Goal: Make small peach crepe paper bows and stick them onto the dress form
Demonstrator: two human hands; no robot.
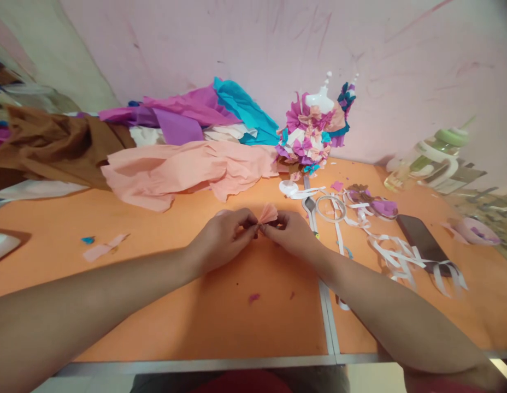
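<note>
Between my two hands, above the orange table (237,327), is a small peach paper piece (268,213), gathered at its base and fanned out at the top. My left hand (227,237) pinches that base from the left with thumb and forefinger. From the other side my right hand (292,232) pinches it too, its fingertips nearly meeting the left ones. Behind them lies a large crumpled sheet of peach crepe paper (188,169). A mannequin-like white figure (319,101) stands at the back, dressed in several colourful paper bows (305,144).
Brown (69,144), purple (177,125) and blue crepe paper (245,109) is heaped along the wall. On the right are scissors (310,207), a tape roll (330,208), white paper strips (395,254), a dark phone (423,243) and a green-lidded bottle (428,155). Paper scraps (104,248) lie at left.
</note>
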